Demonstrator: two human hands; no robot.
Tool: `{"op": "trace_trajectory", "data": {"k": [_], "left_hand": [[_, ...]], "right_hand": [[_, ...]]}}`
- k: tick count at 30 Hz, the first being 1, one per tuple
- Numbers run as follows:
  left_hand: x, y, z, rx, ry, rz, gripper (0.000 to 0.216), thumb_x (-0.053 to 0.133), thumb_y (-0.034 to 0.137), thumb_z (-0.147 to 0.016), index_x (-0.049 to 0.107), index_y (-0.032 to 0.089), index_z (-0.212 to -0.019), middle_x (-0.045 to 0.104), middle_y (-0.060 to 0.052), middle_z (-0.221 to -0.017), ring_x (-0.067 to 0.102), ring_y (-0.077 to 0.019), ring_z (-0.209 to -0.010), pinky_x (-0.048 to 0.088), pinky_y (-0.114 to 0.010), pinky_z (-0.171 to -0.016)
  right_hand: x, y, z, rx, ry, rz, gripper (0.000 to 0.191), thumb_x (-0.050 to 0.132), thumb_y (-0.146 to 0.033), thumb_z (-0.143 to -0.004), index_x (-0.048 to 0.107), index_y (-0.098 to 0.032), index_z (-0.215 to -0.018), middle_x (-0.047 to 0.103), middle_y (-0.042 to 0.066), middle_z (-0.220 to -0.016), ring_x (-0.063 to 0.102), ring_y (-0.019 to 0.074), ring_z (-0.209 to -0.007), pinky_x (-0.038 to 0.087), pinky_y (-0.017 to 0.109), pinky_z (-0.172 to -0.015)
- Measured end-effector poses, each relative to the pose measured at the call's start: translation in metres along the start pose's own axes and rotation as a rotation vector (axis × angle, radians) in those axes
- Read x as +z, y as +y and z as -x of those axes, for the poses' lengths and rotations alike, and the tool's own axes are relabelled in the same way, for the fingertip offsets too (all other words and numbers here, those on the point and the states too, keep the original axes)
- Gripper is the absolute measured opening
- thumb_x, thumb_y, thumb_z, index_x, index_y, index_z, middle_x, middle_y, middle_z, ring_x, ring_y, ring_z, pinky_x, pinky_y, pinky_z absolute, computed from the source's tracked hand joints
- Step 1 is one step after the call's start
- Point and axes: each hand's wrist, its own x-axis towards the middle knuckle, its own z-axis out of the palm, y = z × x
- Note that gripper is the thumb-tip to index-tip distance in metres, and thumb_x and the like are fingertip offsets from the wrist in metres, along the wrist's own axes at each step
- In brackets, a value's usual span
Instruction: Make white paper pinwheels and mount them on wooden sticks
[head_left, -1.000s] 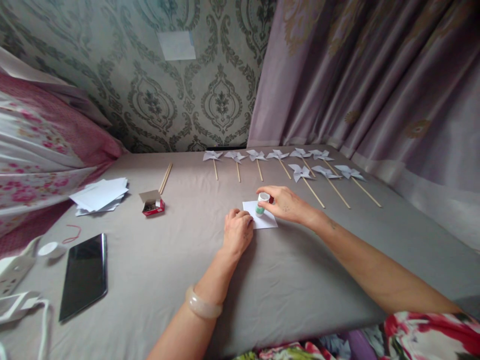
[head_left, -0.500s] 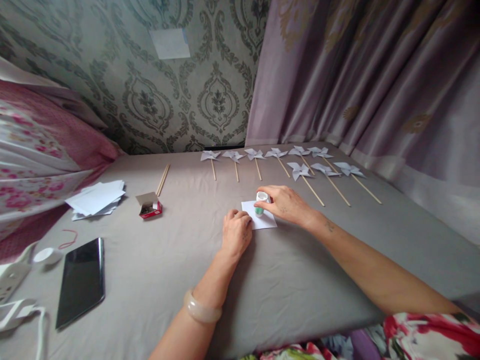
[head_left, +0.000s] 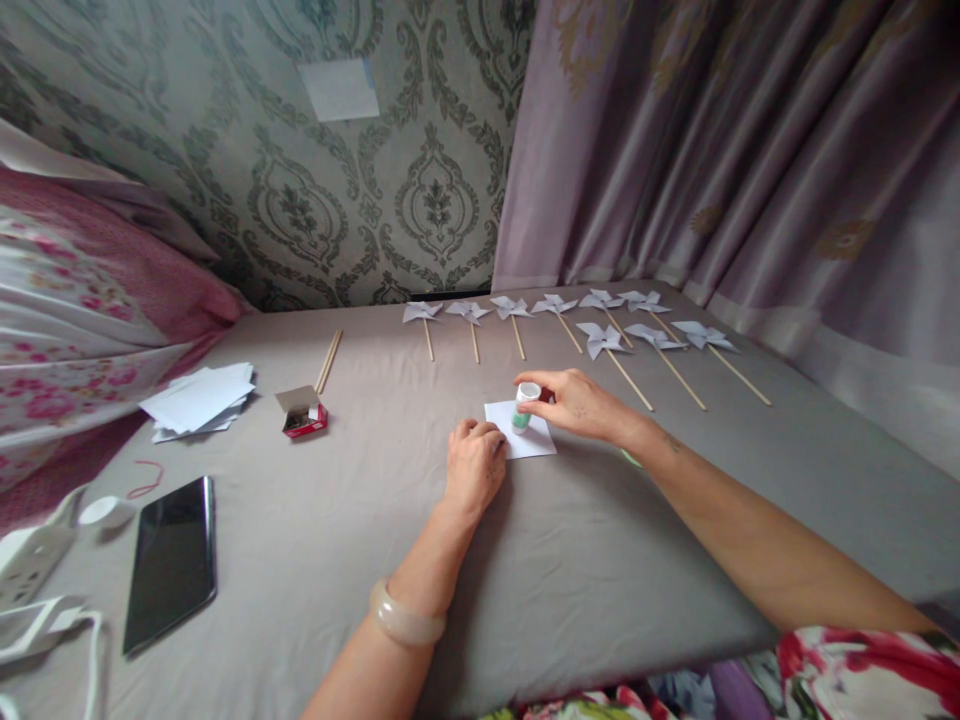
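Observation:
A white paper square (head_left: 534, 443) lies on the grey cloth in front of me. My left hand (head_left: 477, 462), fingers curled, presses on the paper's left edge; its fingertips are partly hidden. Between the thumb and fingers of my right hand (head_left: 581, 405) is a white and green glue stick (head_left: 523, 408). The stick stands nearly upright, tilted a little, with its lower end down at the paper. A pale green object (head_left: 632, 459) shows partly under my right forearm; I cannot make out what it is.
Several white paper pinwheels (head_left: 602, 341) on wooden sticks lie at the back right. To the left are two wooden sticks (head_left: 328, 362), a small open red box (head_left: 305, 420), a paper stack (head_left: 201, 398), a black phone (head_left: 171, 565) and a white power strip (head_left: 34, 562).
The glue stick in my right hand has shifted slightly to the right and leans more. My left hand stays at the paper's edge. The pale green object now shows beside my right forearm.

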Motion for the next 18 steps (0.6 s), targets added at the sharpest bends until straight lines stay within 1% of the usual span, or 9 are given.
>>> {"op": "trace_trajectory", "data": {"k": [2, 5, 8, 12, 15, 18], "left_hand": [[0.0, 0.0, 0.0, 0.003, -0.005, -0.005, 0.02, 0.053, 0.016, -0.086, 0.073, 0.023, -0.086, 0.071, -0.005, -0.101, 0.051, -0.0251, -0.1, 0.041, -0.038, -0.09], [0.001, -0.001, 0.0, 0.004, -0.002, -0.008, 0.02, 0.054, 0.015, -0.086, 0.073, 0.022, -0.086, 0.071, -0.005, -0.101, 0.052, -0.025, -0.1, 0.041, -0.038, -0.09], [0.002, -0.001, 0.0, -0.001, 0.008, -0.009, 0.02, 0.054, 0.016, -0.085, 0.073, 0.023, -0.086, 0.071, -0.005, -0.101, 0.051, -0.0251, -0.101, 0.041, -0.038, -0.09], [0.002, -0.001, 0.0, -0.003, 0.009, -0.009, 0.019, 0.055, 0.016, -0.085, 0.073, 0.022, -0.087, 0.072, -0.004, -0.102, 0.051, -0.0253, -0.101, 0.041, -0.038, -0.091], [0.001, -0.001, 0.0, -0.008, -0.003, -0.016, 0.018, 0.055, 0.016, -0.086, 0.073, 0.022, -0.088, 0.072, -0.004, -0.104, 0.051, -0.0252, -0.102, 0.041, -0.038, -0.091], [0.001, -0.001, 0.0, -0.019, -0.013, -0.031, 0.018, 0.055, 0.018, -0.087, 0.073, 0.022, -0.088, 0.071, -0.003, -0.105, 0.05, -0.0252, -0.104, 0.041, -0.037, -0.092]], "right_hand": [[0.001, -0.002, 0.0, 0.045, 0.019, 0.045, 0.032, 0.064, -0.034, -0.082, 0.069, -0.021, -0.11, 0.074, 0.004, -0.08, 0.067, 0.0184, -0.072, 0.044, 0.025, -0.068], [0.003, -0.008, 0.001, 0.112, 0.064, 0.128, 0.031, 0.066, -0.04, -0.081, 0.07, -0.022, -0.106, 0.075, 0.006, -0.084, 0.068, 0.0209, -0.076, 0.043, 0.026, -0.065], [0.004, -0.013, 0.002, 0.137, 0.087, 0.171, 0.032, 0.065, -0.042, -0.082, 0.07, -0.021, -0.106, 0.075, 0.009, -0.089, 0.068, 0.0229, -0.081, 0.042, 0.026, -0.065], [0.002, -0.01, 0.001, 0.085, 0.015, 0.101, 0.033, 0.061, -0.036, -0.085, 0.068, -0.021, -0.113, 0.075, 0.008, -0.09, 0.068, 0.0211, -0.079, 0.043, 0.026, -0.068], [-0.001, -0.005, -0.001, 0.055, -0.037, 0.014, 0.039, 0.06, -0.032, -0.085, 0.064, -0.02, -0.122, 0.075, 0.007, -0.09, 0.069, 0.0198, -0.081, 0.045, 0.026, -0.074], [-0.001, -0.007, -0.001, 0.065, -0.057, 0.018, 0.042, 0.06, -0.033, -0.085, 0.063, -0.02, -0.124, 0.076, 0.006, -0.091, 0.069, 0.0203, -0.083, 0.046, 0.026, -0.075]]}}
